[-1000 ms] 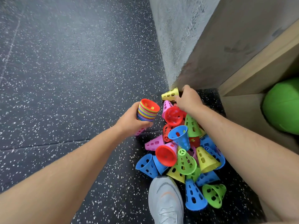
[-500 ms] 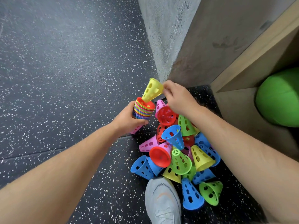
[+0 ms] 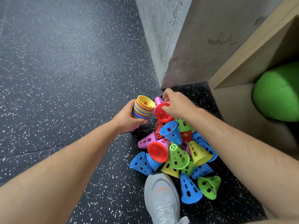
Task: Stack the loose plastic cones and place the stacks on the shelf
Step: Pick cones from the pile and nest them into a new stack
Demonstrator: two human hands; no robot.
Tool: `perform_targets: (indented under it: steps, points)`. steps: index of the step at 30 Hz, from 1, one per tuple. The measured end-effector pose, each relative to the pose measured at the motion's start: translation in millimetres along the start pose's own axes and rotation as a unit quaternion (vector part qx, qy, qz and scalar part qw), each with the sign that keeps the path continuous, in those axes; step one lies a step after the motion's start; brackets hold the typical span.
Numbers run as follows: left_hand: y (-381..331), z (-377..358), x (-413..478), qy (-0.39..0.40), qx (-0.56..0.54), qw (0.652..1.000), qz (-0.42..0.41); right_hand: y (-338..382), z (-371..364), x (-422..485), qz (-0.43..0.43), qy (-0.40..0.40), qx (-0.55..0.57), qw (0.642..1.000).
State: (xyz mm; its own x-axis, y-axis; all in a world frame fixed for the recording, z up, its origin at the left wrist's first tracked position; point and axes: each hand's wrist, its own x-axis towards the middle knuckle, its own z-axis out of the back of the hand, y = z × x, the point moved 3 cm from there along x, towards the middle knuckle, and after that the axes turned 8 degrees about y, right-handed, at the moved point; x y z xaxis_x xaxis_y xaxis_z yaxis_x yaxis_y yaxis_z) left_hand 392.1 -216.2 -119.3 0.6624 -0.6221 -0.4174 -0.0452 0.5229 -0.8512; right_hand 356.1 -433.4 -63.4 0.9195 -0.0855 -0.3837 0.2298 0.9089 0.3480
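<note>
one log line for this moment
left hand: holds cone stack, yellow on top | right hand: grips red cone | loose cones: piled on floor

Dark rubber floor (image 3: 64, 78) with white speckles, rough grey concrete wall (image 3: 163, 33) corner, wooden shelf (image 3: 239, 62) on the right, green rounded thing (image 3: 278, 92) inside.

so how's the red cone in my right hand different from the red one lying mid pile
The held red cone is pinched at its rim by the right hand, up beside the stack; the pile's red cone lies loose, untouched, lower down beside a green cone. Both are red, mouths facing the camera.
</note>
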Motion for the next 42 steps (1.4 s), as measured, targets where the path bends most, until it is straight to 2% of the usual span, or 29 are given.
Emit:
perform_targets:
  steps: [2, 5, 9, 16, 20, 23, 26, 29, 31, 35, 38, 42]
  points:
    - [-0.1, -1.5, -0.5, 0.007, -0.002, 1.000, -0.001, -2.7, -6.4, 1.7, -0.013, 0.016, -0.028, 0.999]
    - [2.1, -2.6, -1.0, 0.011, -0.007, 1.000, -0.003, -3.3, -5.2, 2.8, 0.002, -0.016, -0.023, 1.000]
    - [4.5, -0.5, 0.0, 0.013, -0.017, 1.000, -0.008, -4.3, 17.7, 4.4, 0.016, -0.099, 0.033, 0.994]
    - [7.4, 0.7, 2.0, 0.012, -0.031, 0.999, -0.021, -0.9, 53.9, 13.4, -0.039, -0.140, 0.178, 0.973]
    - [9.3, 2.8, 2.6, 0.004, -0.030, 0.999, -0.027, 8.5, 65.6, 11.8, -0.068, -0.113, 0.344, 0.930]
    - [10.6, 3.4, 3.4, -0.001, -0.026, 0.999, -0.030, 15.7, 67.9, 6.5, -0.069, -0.027, 0.481, 0.873]
    - [10.8, 2.8, 3.1, 0.002, -0.024, 0.999, -0.032, 23.4, 51.8, 4.6, -0.090, 0.055, 0.523, 0.846]
    - [11.6, 2.7, 1.0, -0.004, -0.025, 0.999, -0.033, 28.6, 27.7, 3.9, -0.123, 0.093, 0.487, 0.859]
    - [12.3, 1.8, 0.0, -0.007, -0.026, 0.999, -0.039, 27.5, 20.2, 3.5, -0.127, 0.090, 0.457, 0.876]
    - [15.0, -1.6, 0.8, 0.005, -0.047, 0.998, -0.043, 17.7, 26.2, 11.8, -0.115, -0.001, 0.393, 0.912]
    - [15.6, -2.8, 1.7, 0.007, -0.053, 0.997, -0.049, 25.0, 28.6, 15.7, -0.071, -0.035, 0.279, 0.957]
    - [15.1, -6.7, 0.7, 0.020, -0.058, 0.997, -0.048, 38.1, 16.3, 11.3, -0.009, 0.050, 0.139, 0.989]
